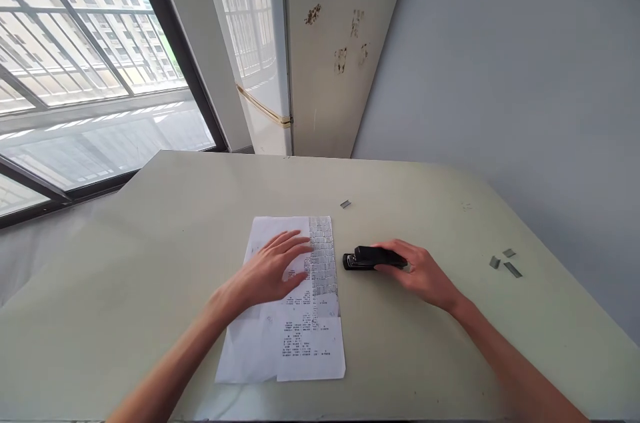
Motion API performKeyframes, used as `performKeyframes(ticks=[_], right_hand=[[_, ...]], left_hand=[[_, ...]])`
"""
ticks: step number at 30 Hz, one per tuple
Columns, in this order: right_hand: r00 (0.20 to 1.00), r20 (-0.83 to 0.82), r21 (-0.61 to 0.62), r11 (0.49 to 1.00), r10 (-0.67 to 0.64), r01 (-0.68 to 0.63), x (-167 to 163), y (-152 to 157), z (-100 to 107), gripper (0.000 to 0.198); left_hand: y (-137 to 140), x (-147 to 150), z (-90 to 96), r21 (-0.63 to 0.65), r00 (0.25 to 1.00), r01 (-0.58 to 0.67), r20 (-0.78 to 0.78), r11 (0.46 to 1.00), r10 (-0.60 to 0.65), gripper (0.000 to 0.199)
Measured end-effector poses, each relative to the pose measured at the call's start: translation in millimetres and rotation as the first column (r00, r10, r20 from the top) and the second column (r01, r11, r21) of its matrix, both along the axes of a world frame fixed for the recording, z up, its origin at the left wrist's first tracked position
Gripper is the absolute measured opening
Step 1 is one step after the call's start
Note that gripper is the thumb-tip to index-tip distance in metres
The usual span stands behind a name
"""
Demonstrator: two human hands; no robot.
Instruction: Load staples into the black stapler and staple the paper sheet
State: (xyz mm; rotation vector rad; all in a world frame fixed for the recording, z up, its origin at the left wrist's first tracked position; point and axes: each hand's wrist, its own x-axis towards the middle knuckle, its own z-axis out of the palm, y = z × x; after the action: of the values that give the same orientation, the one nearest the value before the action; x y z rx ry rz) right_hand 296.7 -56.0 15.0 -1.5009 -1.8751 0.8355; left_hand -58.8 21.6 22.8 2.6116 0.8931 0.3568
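Note:
Several printed paper sheets lie overlapped on the table in front of me, their right part covered with dense dark print near the top. My left hand rests over the upper half of the sheets, fingers stretched out and spread, holding nothing. Just right of the paper's edge is a black stapler, its nose pointing left toward the sheets. My right hand grips the stapler's rear end, thumb on the near side and fingers on the far side. A small gap separates stapler and paper.
A short strip of staples lies beyond the paper. Several more staple strips are scattered toward the table's right edge. At the far side stand a fridge and a grey wall; a window is at left.

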Motion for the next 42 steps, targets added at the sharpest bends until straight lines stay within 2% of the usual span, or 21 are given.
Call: performKeyframes(ticks=[4, 8, 10, 12, 16, 19, 22, 24, 25, 26, 28, 29, 30, 31, 33, 35, 37, 38, 40, 42], right_hand=[[0.999, -0.053, -0.003, 1.000, 0.005, -0.005, 9, -10, -8, 0.028], [0.991, -0.125, 0.034, 0.999, 0.039, -0.035, 12, -7, -14, 0.029], [0.985, -0.170, 0.046, 0.998, 0.042, -0.035, 13, -5, -19, 0.029], [0.978, -0.203, 0.061, 0.998, 0.038, -0.026, 13, -4, -23, 0.029], [0.972, -0.233, 0.055, 0.998, 0.023, -0.010, 15, -3, -27, 0.028], [0.973, -0.233, 0.002, 1.000, -0.007, 0.007, 18, -3, -25, 0.029], [0.963, -0.260, -0.050, 0.997, -0.071, 0.060, 19, -4, -24, 0.031], [0.933, -0.318, -0.077, 0.985, -0.169, 0.153, 18, -5, -24, 0.038], [0.913, -0.339, -0.089, 0.974, -0.227, 0.209, 17, -5, -25, 0.040], [0.895, -0.348, -0.097, 0.961, -0.278, 0.261, 15, -5, -26, 0.040], [0.883, -0.328, -0.087, 0.941, -0.336, 0.326, 14, -6, -28, 0.039], [0.888, -0.309, -0.074, 0.939, -0.341, 0.334, 13, -6, -29, 0.038], [0.895, -0.292, -0.062, 0.941, -0.337, 0.334, 13, -5, -29, 0.038], [0.901, -0.278, -0.049, 0.941, -0.334, 0.334, 12, -5, -29, 0.038], [0.908, -0.253, -0.032, 0.941, -0.335, 0.338, 12, -4, -28, 0.038], [0.910, -0.234, -0.020, 0.937, -0.343, 0.348, 12, -4, -28, 0.037], [0.906, -0.230, -0.024, 0.933, -0.355, 0.359, 11, -5, -28, 0.038], [0.903, -0.233, -0.034, 0.931, -0.361, 0.364, 11, -5, -28, 0.038], [0.895, -0.248, -0.061, 0.928, -0.372, 0.368, 12, -7, -29, 0.039], [0.898, -0.270, -0.082, 0.937, -0.348, 0.339, 14, -8, -29, 0.039]], left_hand=[[36, 61, 1.5, 0.008, 0.989, -0.138, 0.047, 0.990, 0.137, 0.030], [82, 123, -17.0, -0.015, 0.970, -0.227, 0.080, 0.974, 0.227, 0.032], [101, 147, -26.5, -0.035, 0.954, -0.281, 0.104, 0.959, 0.283, 0.032], [114, 163, -32.6, -0.061, 0.937, -0.317, 0.133, 0.947, 0.322, 0.023], [120, 176, -32.6, -0.163, 0.919, -0.303, 0.212, 0.939, 0.333, 0.004], [106, 169, -25.6, -0.294, 0.897, -0.246, 0.292, 0.923, 0.332, 0.008], [83, 150, -15.7, -0.443, 0.862, -0.168, 0.367, 0.881, 0.349, 0.022], [68, 134, -7.6, -0.560, 0.839, -0.102, 0.395, 0.822, 0.373, 0.033], [61, 125, -3.2, -0.654, 0.822, -0.050, 0.402, 0.755, 0.403, 0.034], [56, 118, 1.2, -0.762, 0.796, 0.016, 0.402, 0.648, 0.453, 0.033], [47, 104, 9.6, -0.891, 0.752, 0.127, 0.372, 0.435, 0.543, 0.027], [42, 99, 13.1, -0.919, 0.743, 0.155, 0.351, 0.363, 0.571, 0.024], [38, 95, 15.9, -0.930, 0.749, 0.151, 0.329, 0.335, 0.575, 0.024], [32, 93, 17.8, -0.932, 0.771, 0.126, 0.307, 0.340, 0.558, 0.025], [20, 91, 18.3, -0.909, 0.843, 0.032, 0.247, 0.415, 0.477, 0.027], [6, 94, 14.2, -0.811, 0.911, -0.078, 0.178, 0.580, 0.372, 0.026], [-4, 100, 6.4, -0.636, 0.945, -0.143, 0.140, 0.758, 0.295, 0.032], [-8, 104, 1.6, -0.545, 0.956, -0.152, 0.132, 0.825, 0.263, 0.037], [-13, 112, -8.1, -0.393, 0.973, -0.136, 0.119, 0.909, 0.197, 0.039], [-14, 117, -15.7, -0.307, 0.986, -0.096, 0.100, 0.947, 0.133, 0.030]])
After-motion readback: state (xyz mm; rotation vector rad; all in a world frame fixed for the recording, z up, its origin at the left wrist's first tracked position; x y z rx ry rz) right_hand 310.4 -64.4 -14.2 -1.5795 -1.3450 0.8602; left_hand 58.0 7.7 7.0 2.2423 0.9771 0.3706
